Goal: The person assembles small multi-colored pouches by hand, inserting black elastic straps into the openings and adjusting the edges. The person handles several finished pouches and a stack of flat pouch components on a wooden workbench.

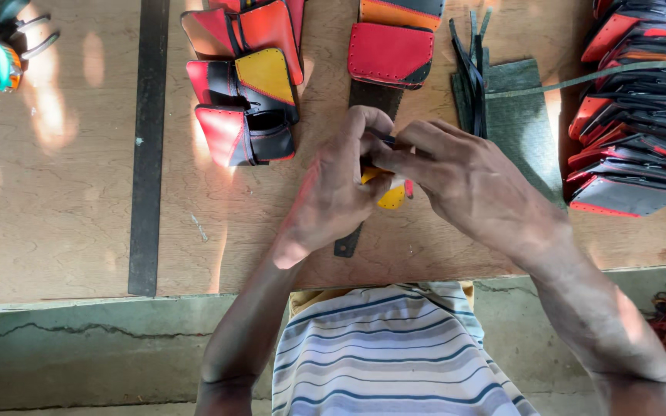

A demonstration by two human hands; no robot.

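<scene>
Both grips are pressed together on one yellow piece [389, 197]: the left hand [333, 192] cups it from the side, and the right hand [464, 181] pinches a thin dark strip [385, 139] at its top. The piece sits at the middle of the counter [79, 192], just below the black strap [360, 96]. It looks light, soft and bendable, best held by its edges. Left of the strap lies a red-and-yellow stack [244, 85]; right of it, a red-and-black stack [634, 108]. No containers show.
</scene>
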